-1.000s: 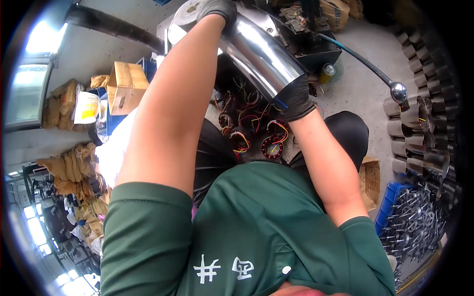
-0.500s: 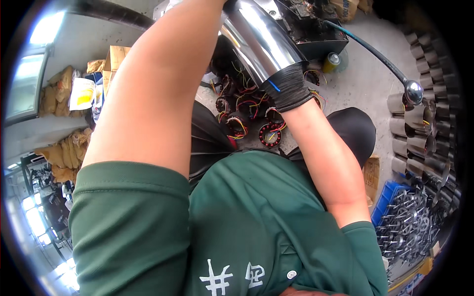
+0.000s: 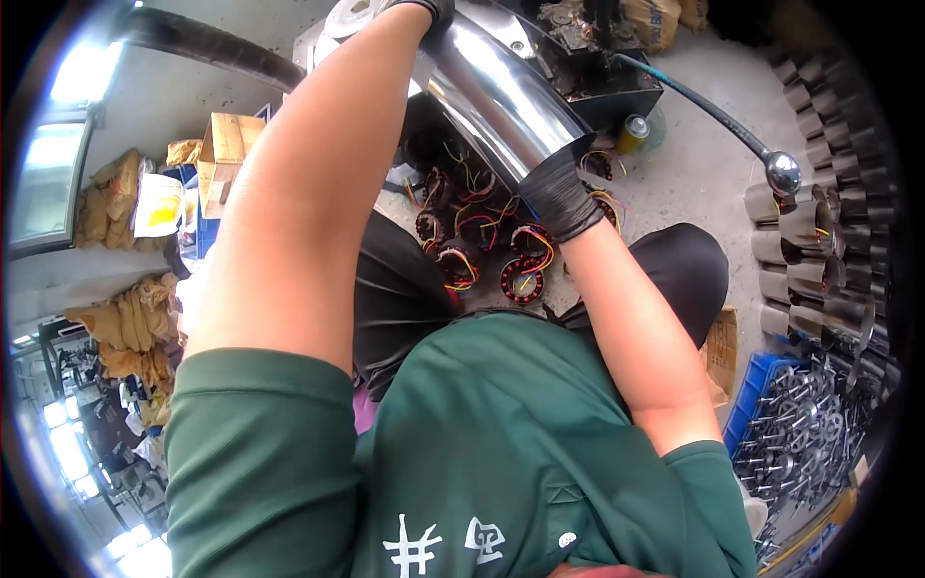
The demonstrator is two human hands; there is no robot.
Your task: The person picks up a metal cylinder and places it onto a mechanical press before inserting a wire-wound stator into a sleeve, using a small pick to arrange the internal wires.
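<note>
A shiny metal cylinder (image 3: 506,91) slants across the top middle, its lower end toward me. At that lower end is my right hand (image 3: 564,200) in a black glove, closed at the rim; its fingers are hidden by the cylinder. My left hand (image 3: 436,13), also black-gloved, is at the cylinder's upper end near the picture's top edge, and its fingers are out of sight. Below the cylinder, between my knees, lie several wound motor stators (image 3: 521,280) with red, yellow and blue wires.
A dark machine (image 3: 617,96) stands behind the cylinder, beside a yellow can (image 3: 633,133). A lever with a ball end (image 3: 782,173) reaches right. Stacked metal sleeves (image 3: 800,226) line the right side, above a blue crate (image 3: 756,405) of metal parts. A cardboard box (image 3: 228,149) sits left.
The whole view has shifted slightly, and more of the left glove shows at the top. My right hand stays at the cylinder's lower end; the blue strip on its glove is mostly out of sight.
</note>
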